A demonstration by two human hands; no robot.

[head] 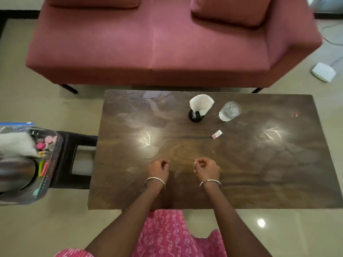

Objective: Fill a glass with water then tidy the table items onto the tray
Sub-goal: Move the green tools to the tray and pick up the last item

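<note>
One clear glass (229, 111) stands upright on the far half of the dark wooden table (130, 190), right of centre; whether it holds water I cannot tell. Just beside it on the left stands a black holder (195, 116) with a white napkin (201, 103) fanned out of its top. Nearer the person, a small white-and-pink packet (216, 134) lies flat on the wood, apart from both. Out toward the table's right edge lies a tiny pink scrap (296, 115).

Both hands are over the near half of the table, well apart from the glass. The left hand (157, 167) is curled into a loose fist with nothing to be seen in it. The right hand (207, 167) is curled the same way, also holding nothing. Whether they rest on the wood or hang just above it I cannot tell. Each wrist wears a metal bangle (155, 180).

Beyond the table stands a red sofa (148, 43) with a matching cushion (230, 10) at its right end. Left of the table a dark stool (78, 138) carries a blurred container (50, 164) crowded with small pink and green items. A white device (323, 72) sits on the floor at far right.
</note>
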